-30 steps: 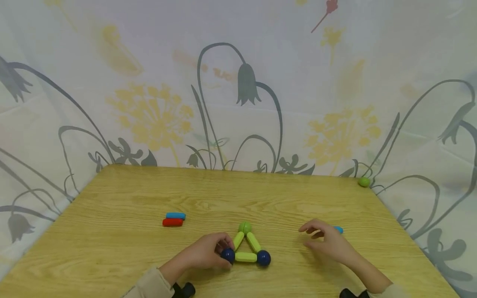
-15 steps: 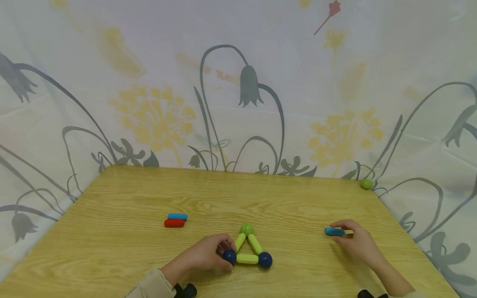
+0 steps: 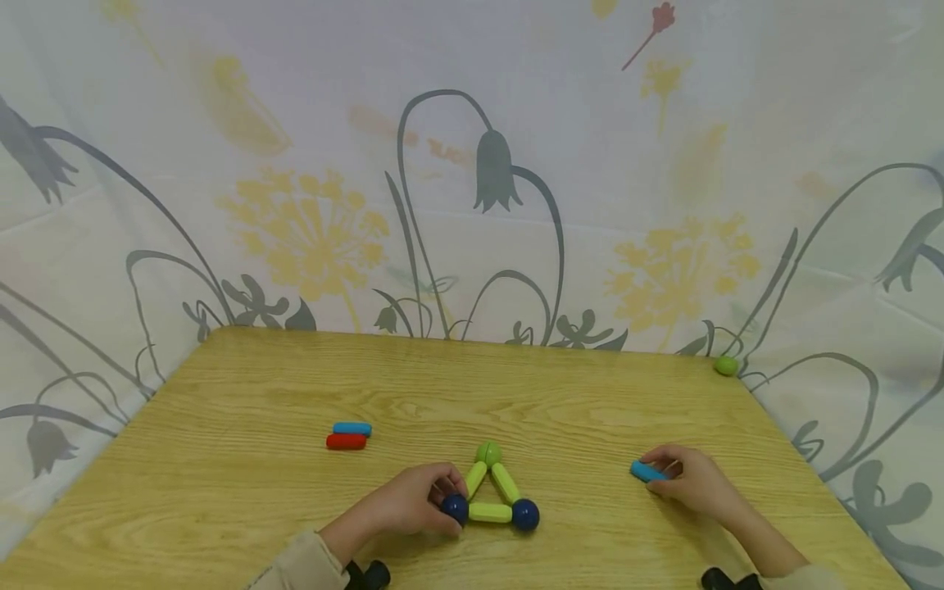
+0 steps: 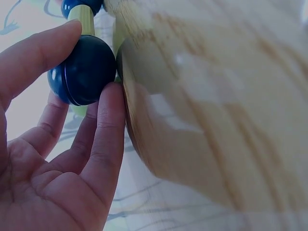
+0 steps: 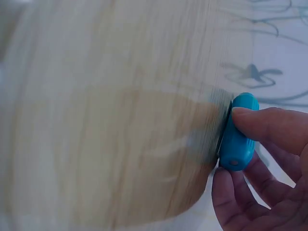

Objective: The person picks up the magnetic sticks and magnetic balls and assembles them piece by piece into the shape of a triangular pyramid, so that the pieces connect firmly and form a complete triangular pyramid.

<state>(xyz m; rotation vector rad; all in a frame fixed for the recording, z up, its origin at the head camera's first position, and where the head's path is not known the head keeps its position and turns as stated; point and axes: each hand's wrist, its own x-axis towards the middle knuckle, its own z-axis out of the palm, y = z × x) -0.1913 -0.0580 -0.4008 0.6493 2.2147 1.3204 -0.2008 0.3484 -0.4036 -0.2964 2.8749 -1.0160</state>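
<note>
A flat triangle of yellow-green magnetic rods (image 3: 490, 513) lies on the wooden table (image 3: 243, 385). Its far corner is a green ball (image 3: 488, 453), its near right corner a dark blue ball (image 3: 525, 515). Thumb and fingers of my left hand (image 3: 416, 500) grip the other dark blue ball (image 4: 89, 70), at the near left corner. Well to the right of the triangle, my right hand (image 3: 696, 483) pinches a blue magnetic rod (image 5: 239, 137) between thumb and fingers. In the right wrist view that rod is at the table surface; the fingers' far sides are hidden.
Left of the triangle and farther back, a second blue rod (image 3: 352, 428) lies alongside a red rod (image 3: 347, 442). A loose green ball (image 3: 726, 365) sits at the table's far right corner. Behind the table hangs a flower-patterned cloth (image 3: 472, 164).
My right hand has moved right to the blue rod, taken hold of it and drawn it slightly nearer, turning it. The left hand stays on its ball.
</note>
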